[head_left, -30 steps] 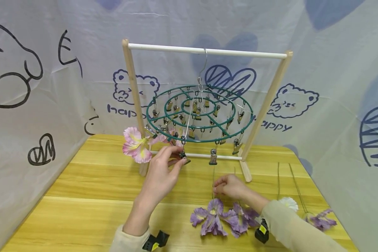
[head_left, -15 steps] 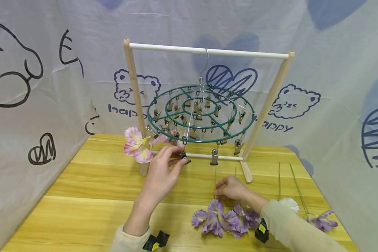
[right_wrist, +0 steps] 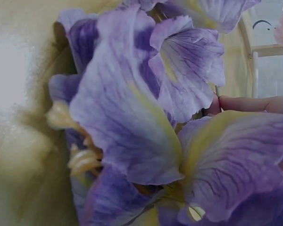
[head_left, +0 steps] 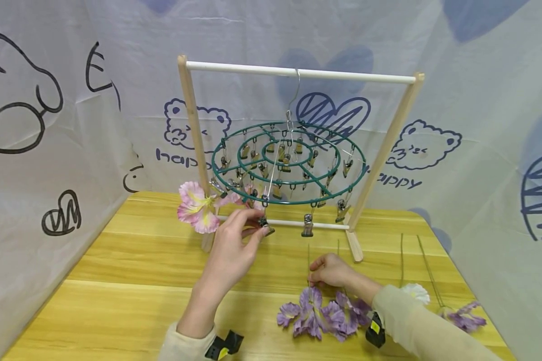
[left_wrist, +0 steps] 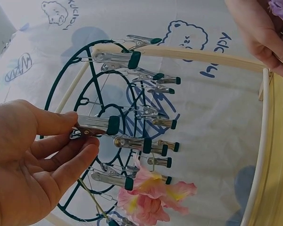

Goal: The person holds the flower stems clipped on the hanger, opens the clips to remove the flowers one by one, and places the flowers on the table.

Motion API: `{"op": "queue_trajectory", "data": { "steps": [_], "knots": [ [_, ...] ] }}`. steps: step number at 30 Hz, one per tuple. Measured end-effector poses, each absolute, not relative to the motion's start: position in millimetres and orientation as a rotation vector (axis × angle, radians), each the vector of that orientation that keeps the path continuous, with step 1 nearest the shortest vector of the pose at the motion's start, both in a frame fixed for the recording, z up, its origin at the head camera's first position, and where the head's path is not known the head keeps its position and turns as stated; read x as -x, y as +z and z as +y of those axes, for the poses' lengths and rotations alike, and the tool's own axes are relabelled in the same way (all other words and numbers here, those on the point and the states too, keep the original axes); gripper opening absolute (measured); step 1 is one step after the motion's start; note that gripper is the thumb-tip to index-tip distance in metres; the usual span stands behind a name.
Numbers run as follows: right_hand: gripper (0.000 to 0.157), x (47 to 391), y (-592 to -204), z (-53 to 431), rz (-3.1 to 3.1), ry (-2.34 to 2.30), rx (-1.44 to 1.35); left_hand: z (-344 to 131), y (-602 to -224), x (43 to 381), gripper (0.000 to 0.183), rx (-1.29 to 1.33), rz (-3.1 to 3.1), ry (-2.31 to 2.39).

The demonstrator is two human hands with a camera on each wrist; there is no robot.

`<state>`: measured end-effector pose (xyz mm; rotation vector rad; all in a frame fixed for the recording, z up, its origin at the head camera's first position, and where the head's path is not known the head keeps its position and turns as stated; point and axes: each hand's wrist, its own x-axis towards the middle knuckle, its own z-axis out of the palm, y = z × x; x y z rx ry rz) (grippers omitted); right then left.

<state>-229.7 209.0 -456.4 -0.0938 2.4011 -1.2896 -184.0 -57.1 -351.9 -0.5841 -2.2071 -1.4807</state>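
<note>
In the head view my left hand point(head_left: 228, 250) pinches a metal clip point(head_left: 265, 225) that hangs from the front of a green round hanger point(head_left: 293, 202). Its thumb and fingertips are on the clip point(left_wrist: 96, 124) in the left wrist view, where the green-tipped end points away from the hand. Lower right, my right hand point(head_left: 336, 272) pinches the thin stem point(head_left: 309, 255) of a purple artificial flower point(head_left: 310, 311) just above its bloom. Purple petals point(right_wrist: 127, 108) fill much of the right wrist view and hide most of that hand. A second purple flower point(head_left: 349, 316) overlaps the first.
The hanger hooks over the white bar point(head_left: 244, 67) of a wooden rack. Pink flowers point(head_left: 199, 208) hang at its left. Another clip point(head_left: 307, 225) dangles right of my left hand. A white flower point(head_left: 416, 292) and a purple one point(head_left: 465, 317) lie on the table point(head_left: 117, 301) at right.
The purple flower's bloom has shifted slightly right and turned, with my right hand a little lower on its stem. My left hand keeps its pinch on the clip.
</note>
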Motion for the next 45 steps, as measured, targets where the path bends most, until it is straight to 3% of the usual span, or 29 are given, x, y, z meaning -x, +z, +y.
{"op": "queue_trajectory", "data": {
  "steps": [11,23,34,45],
  "knots": [
    [0.029,229.5,-458.8,209.7,2.398,-1.309,0.04,-55.5,-352.1,183.4,0.031,0.591,-2.221,-1.484],
    [0.046,226.7,-445.7,215.9,2.444,-1.347,0.092,-53.8,-353.9,183.6,0.034,0.567,-2.247,-1.466],
    [0.04,215.1,-412.9,203.7,2.671,-1.509,0.19,-47.4,-358.8,184.7,0.037,0.605,-2.206,-1.436],
    [0.035,192.0,-395.6,180.6,2.475,-1.955,0.155,-53.5,-365.5,186.8,0.043,0.599,-2.142,-1.427]
  ]
}}
